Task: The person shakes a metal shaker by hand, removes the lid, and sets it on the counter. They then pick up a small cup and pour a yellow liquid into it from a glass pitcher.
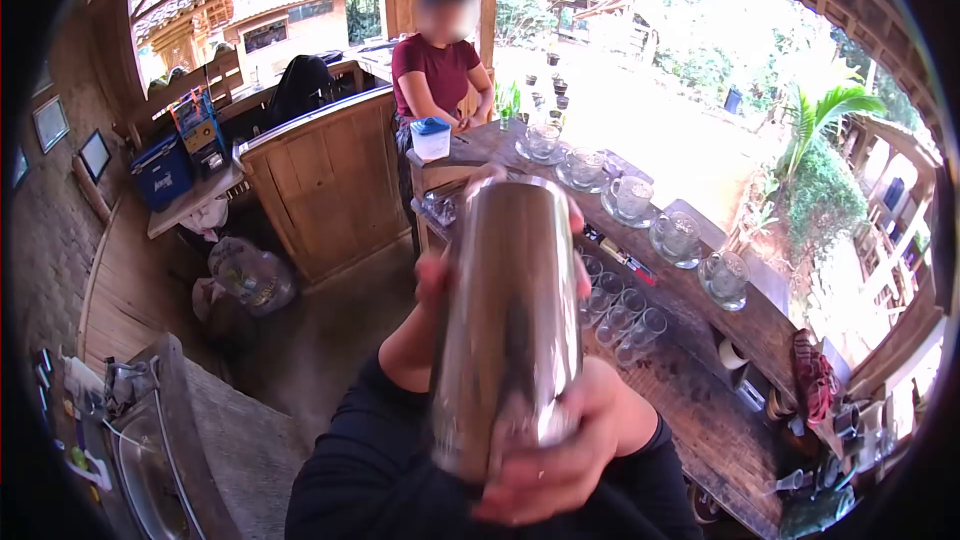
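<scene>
A shiny metal cocktail shaker is held up close to the camera, its flat end uppermost and tilted slightly. From the left and behind, my left hand wraps around the upper part, with fingertips showing at its right edge. Around the lower end my right hand is closed, its fingers across the front and blurred by motion. The bottom of the shaker is partly hidden by these fingers. Behind it, a row of glass cups on saucers stands along the wooden counter.
Upside-down glasses fill part of the lower shelf. Across the counter stands a person in a maroon shirt, near a white tub with a blue lid. A sink is at lower left; a wooden half-door lies beyond.
</scene>
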